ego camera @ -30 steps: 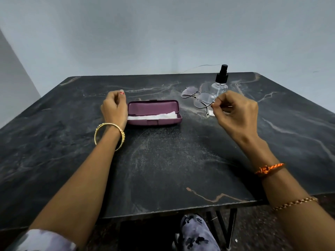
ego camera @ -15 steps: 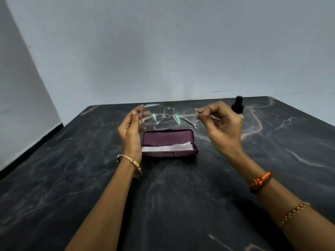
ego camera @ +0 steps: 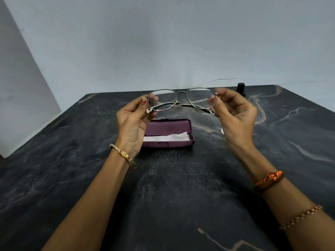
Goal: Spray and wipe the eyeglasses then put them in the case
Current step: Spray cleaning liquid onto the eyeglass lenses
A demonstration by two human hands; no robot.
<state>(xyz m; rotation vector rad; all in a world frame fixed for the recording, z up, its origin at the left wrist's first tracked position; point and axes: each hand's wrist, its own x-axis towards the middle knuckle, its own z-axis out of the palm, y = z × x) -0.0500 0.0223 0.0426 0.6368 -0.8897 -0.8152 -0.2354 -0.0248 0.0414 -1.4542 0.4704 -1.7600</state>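
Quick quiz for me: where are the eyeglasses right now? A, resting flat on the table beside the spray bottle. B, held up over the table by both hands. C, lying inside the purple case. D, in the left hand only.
B: the left hand and right hand each pinch one end of the eyeglasses, lifted above the open case, which holds only a white cloth.

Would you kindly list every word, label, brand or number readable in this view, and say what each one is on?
None can be read.
Eyeglasses, held up by the left hand and right hand: no marking legible on the frame.
Purple case, open on the table: no visible lettering.
White cloth inside it: blank.
Spray bottle: only its black cap shows; any label is hidden behind the right hand.
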